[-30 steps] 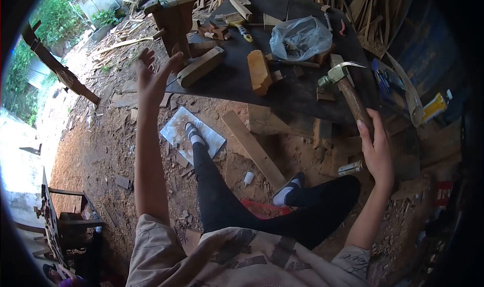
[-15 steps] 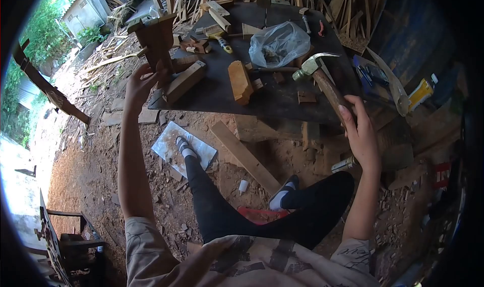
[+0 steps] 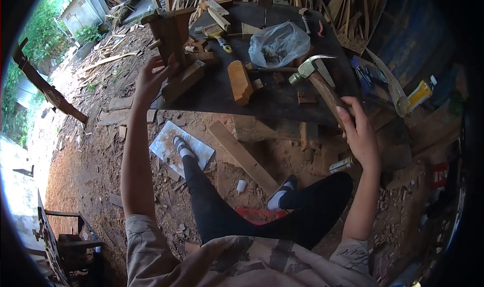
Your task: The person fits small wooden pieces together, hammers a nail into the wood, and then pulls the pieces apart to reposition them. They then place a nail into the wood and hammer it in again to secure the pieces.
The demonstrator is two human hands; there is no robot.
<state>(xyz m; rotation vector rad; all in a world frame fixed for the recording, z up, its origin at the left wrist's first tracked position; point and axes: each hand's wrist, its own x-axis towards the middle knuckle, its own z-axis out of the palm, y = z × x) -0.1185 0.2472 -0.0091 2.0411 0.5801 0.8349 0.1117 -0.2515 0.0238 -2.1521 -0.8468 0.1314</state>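
My right hand [image 3: 359, 130] is closed round the wooden handle of a claw hammer [image 3: 325, 90], whose metal head is raised over the right part of the dark table [image 3: 201, 98]. At the table's left edge, my left hand [image 3: 154, 80] holds the lower part of an upright wooden piece [image 3: 169, 37], its fingers partly hidden behind the wood. Beside that hand a thick wooden block [image 3: 184, 81] lies slanted on the table. An orange-brown block [image 3: 239, 82] rests near the middle of the front edge.
A clear plastic bag [image 3: 280, 45] and a yellow-handled brush [image 3: 222, 41] lie farther back. At the right are a yellow tube [image 3: 419, 96] and a blue tray [image 3: 370, 77]. A long board [image 3: 244, 156] lies on the littered ground between my feet.
My left hand and the upright wooden piece have moved to the right. The hammer has shifted slightly left and down in my right hand.
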